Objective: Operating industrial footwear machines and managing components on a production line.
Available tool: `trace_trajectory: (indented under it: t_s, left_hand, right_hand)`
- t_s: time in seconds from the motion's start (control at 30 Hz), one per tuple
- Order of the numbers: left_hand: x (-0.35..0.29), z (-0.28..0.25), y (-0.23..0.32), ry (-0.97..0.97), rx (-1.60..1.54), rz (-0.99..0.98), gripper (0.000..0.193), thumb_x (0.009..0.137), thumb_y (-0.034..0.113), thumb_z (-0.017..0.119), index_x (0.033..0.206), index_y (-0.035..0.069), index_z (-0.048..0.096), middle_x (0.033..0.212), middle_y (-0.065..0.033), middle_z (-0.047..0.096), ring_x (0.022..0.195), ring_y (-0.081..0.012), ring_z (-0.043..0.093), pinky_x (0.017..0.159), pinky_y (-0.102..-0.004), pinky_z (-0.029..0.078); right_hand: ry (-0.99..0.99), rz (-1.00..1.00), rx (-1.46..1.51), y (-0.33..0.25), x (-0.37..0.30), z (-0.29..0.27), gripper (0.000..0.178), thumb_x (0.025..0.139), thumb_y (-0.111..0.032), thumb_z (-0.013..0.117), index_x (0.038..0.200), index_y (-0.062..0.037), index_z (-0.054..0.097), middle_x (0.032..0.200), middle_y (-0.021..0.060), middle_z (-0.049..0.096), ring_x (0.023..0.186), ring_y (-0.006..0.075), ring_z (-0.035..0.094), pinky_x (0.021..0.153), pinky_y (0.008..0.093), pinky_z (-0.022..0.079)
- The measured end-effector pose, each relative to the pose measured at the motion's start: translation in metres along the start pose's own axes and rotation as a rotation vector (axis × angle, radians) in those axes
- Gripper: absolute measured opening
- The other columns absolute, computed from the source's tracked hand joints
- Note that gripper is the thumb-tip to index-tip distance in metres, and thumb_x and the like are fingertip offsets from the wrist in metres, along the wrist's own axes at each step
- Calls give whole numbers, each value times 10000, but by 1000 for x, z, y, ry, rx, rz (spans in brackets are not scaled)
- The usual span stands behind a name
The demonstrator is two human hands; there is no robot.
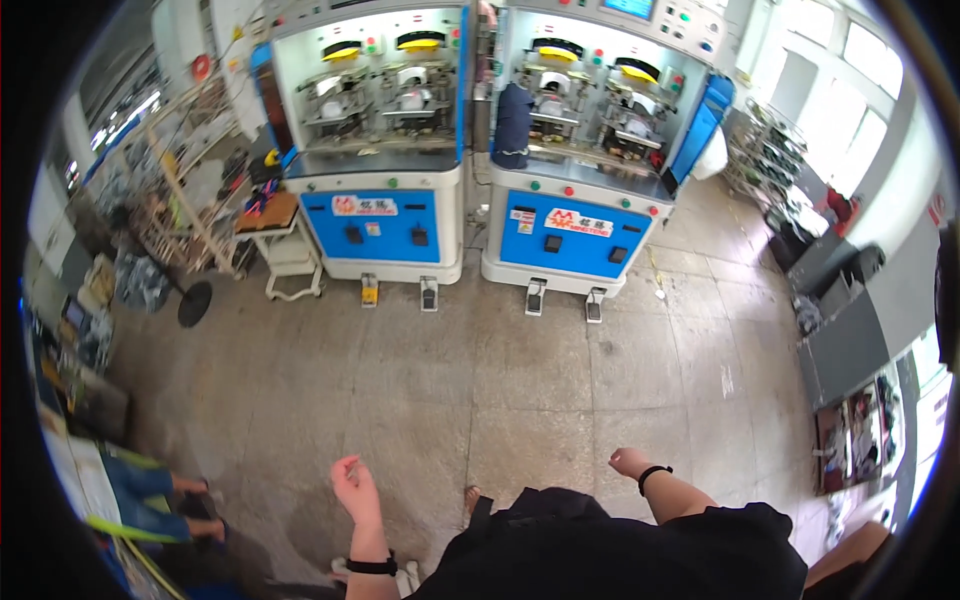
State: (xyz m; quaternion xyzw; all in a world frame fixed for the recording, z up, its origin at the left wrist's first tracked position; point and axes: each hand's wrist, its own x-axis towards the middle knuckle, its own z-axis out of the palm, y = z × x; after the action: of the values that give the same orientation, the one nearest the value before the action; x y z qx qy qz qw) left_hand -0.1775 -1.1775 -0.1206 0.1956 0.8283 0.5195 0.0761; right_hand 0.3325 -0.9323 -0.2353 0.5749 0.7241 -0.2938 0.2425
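Observation:
My left hand [355, 486] is raised over the floor, a black band on its wrist. Its fingers bend loosely with gaps between them, and I see nothing held. On the other side, my right hand [630, 462] is curled closed, with a black band at the wrist and no object visible in it. Neither hand touches anything. Ahead, well beyond reach, stand two blue-and-white machines: the left machine [378, 232] and the right machine [575, 240]. Each has paired press stations above a dark worktop. A dark blue cloth [513, 125] hangs on the right machine.
Foot pedals [429, 294] sit on the floor before the machines. A small wheeled cart [292, 250] stands left of them, near a round dark stand base [195, 304]. Racks [765, 150] and shelves [858, 440] line the right. A person in blue shorts [150, 500] is at lower left.

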Motion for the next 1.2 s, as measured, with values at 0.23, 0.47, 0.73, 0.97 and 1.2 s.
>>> trace_trajectory:
  t_s: [0.23,0.47,0.73,0.97,1.2]
  left_hand:
    - [82,148,68,-408,-219,238,138,816,76,632,954,80,623,1009,-70,614,979,-212,572,817,-322,431]
    - [141,230,141,-671,-163,450,146,811,123,670,943,71,633,976,-82,643,956,-227,600,826,-348,466]
    - [255,304,164,-799,-147,169,148,861,161,660,954,48,638,879,-61,667,797,-152,643,704,-288,508]
    - [317,386,221,-755,-139,162,167,847,147,676,964,38,632,881,-59,658,807,-141,632,696,-271,504]
    - [424,479,319,-566,-61,572,320,756,122,725,1034,41,589,994,-123,581,958,-246,568,839,-343,450]
  right_hand:
    - [-188,-129,97,-81,35,8,397,846,-425,524,1028,-116,695,1037,152,682,1014,353,622,897,427,472]
    - [-87,83,176,-74,157,-17,384,828,-394,560,1010,-87,703,1002,128,701,982,310,641,866,423,479]
    - [16,41,330,-116,285,-132,371,807,-391,554,980,-108,721,1009,147,692,973,339,644,869,438,497]
    - [178,-214,474,-196,361,-259,381,834,-394,580,1045,-97,693,951,153,696,921,328,656,820,405,514]
    - [409,-247,791,-248,409,-387,333,869,-322,607,1041,-46,679,914,132,707,842,257,683,752,353,533]
